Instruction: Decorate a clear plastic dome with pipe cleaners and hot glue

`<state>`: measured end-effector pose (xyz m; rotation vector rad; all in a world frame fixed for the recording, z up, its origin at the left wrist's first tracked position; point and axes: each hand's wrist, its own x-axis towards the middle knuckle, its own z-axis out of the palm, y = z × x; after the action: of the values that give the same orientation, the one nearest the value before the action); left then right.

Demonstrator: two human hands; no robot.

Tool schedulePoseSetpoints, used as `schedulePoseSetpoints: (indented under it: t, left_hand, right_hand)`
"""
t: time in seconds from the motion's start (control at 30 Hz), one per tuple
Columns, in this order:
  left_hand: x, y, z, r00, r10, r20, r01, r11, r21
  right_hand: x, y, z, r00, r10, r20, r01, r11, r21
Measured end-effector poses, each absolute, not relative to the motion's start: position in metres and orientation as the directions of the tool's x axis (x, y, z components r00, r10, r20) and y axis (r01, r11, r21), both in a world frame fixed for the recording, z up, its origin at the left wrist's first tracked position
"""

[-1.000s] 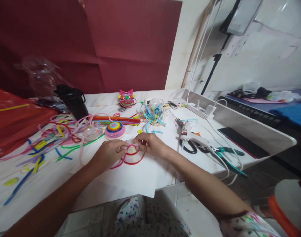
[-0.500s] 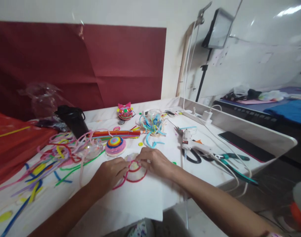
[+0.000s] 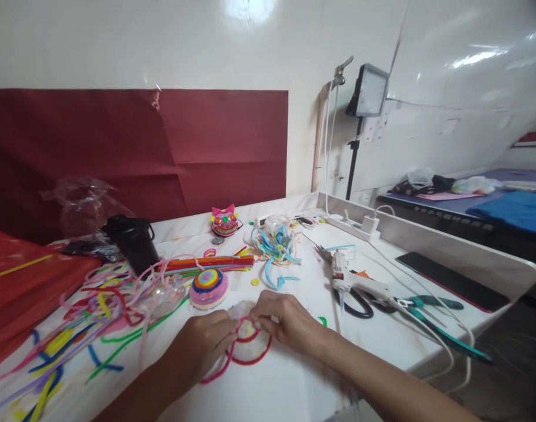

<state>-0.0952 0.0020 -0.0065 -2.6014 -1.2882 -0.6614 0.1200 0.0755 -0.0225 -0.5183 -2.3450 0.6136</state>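
Observation:
A clear dome [image 3: 255, 347] lies on the white sheet, with red-pink pipe cleaner bent in arcs over its surface. The loose tail of the pink pipe cleaner [image 3: 222, 370] hangs off toward the lower left. From the left, my left hand [image 3: 208, 337] pinches this strand at the upper part of the dome. Opposite it, my right hand [image 3: 280, 316] presses closed fingertips onto the same strand; the fingertips are partly hidden. Just behind my left hand sits a dome covered in coloured rings [image 3: 209, 287], pink at the base and orange in the centre.
Loose coloured pipe cleaners [image 3: 105, 316] spread over the left side, near a black cup [image 3: 133, 243]. A glue gun [image 3: 344, 272], scissors [image 3: 359, 308] and green-handled pliers [image 3: 443, 337] lie at right. Behind are a pink cat-faced ornament [image 3: 224, 221] and a blue strand tangle [image 3: 274, 243].
The camera has tilted up, so everything sits lower in the picture. Both hands stay at the dome, with the pink strand in nearly the same position.

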Motion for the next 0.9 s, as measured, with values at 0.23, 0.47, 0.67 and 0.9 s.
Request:
schedulePoseSetpoints:
  t: [0.23, 0.47, 0.67, 0.9]
  left_hand:
    - [-0.096, 0.0, -0.016, 0.556, 0.651, 0.517, 0.754, -0.657, 0.015]
    - [-0.1, -0.002, -0.026, 0.543, 0.608, 0.579, 0.717, -0.694, 0.057]
    - [-0.1, -0.005, -0.026, 0.546, 0.605, 0.579, 0.724, -0.689, 0.037]
    - [-0.101, -0.011, -0.028, 0.542, 0.632, 0.553, 0.756, -0.654, 0.006]
  right_hand:
    - [0.121, 0.072, -0.025, -0.693, 0.514, 0.506, 0.216, 0.817, -0.534]
    - [0.119, 0.07, -0.024, -0.686, 0.512, 0.516, 0.206, 0.818, -0.537]
    - [0.118, 0.07, -0.024, -0.678, 0.529, 0.51, 0.216, 0.808, -0.549]
    - [0.118, 0.068, -0.024, -0.666, 0.533, 0.522, 0.223, 0.81, -0.543]
